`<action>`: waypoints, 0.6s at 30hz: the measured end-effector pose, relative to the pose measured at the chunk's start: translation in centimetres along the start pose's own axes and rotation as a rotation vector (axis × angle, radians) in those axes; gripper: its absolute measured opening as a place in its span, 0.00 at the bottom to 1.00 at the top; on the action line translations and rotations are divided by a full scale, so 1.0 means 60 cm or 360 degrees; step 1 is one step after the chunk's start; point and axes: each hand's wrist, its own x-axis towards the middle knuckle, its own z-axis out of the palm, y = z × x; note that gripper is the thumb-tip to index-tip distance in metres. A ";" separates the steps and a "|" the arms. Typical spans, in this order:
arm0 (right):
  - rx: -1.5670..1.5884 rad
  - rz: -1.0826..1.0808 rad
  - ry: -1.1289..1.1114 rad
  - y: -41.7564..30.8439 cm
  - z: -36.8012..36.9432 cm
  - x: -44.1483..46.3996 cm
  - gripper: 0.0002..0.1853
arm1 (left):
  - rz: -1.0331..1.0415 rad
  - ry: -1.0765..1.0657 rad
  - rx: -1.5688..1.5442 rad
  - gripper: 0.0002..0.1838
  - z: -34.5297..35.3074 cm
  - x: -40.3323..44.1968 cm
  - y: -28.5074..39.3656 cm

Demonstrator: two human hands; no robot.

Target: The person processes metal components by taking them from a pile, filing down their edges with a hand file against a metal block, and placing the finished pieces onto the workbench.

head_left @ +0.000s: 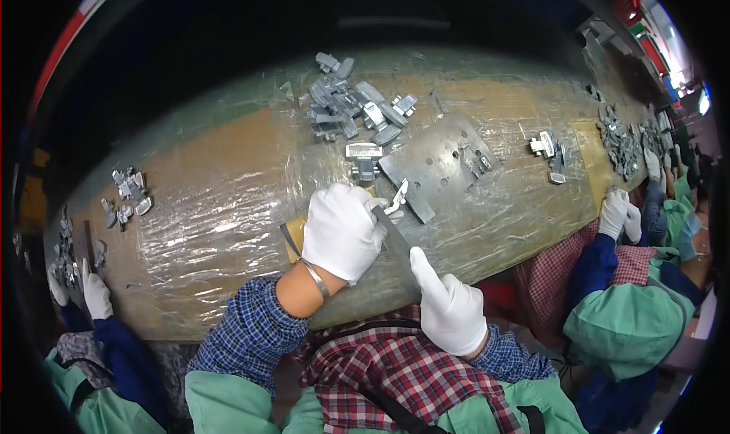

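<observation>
My left hand [342,232], in a white glove, is closed around a small silver metal part [398,197] that sticks out past the fingertips. In my right hand [450,305], also gloved, is a long flat dark file [397,253]; its far end reaches the metal part beside my left fingers. The index finger lies along the file. Just beyond my left hand a silver metal part [364,159] lies on the table. To its right rests a flat steel plate [433,164] with holes in it.
A pile of grey metal parts [353,103] lies past the plate. Smaller groups of parts sit at the left [129,194] and right [553,153] of the wrapped table [220,206]. Co-workers' gloved hands [97,293] are at the left edge, others [614,212] at the right.
</observation>
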 end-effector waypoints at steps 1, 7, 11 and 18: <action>-0.0048 -0.0007 0.0003 -0.001 0.000 0.003 0.39 | -0.0003 0.0014 -0.0015 0.13 0.006 -0.005 0.001; -0.0099 0.0000 0.0163 -0.007 0.020 0.083 0.39 | 0.0157 0.0104 0.0083 0.09 -0.011 0.003 0.011; 0.0014 0.0057 -0.0011 -0.018 0.009 0.002 0.40 | 0.0067 0.0189 0.0021 0.11 0.002 0.002 0.005; -0.0084 0.0053 0.0196 0.002 0.011 0.091 0.38 | 0.0084 -0.0026 0.0025 0.10 -0.014 0.005 0.011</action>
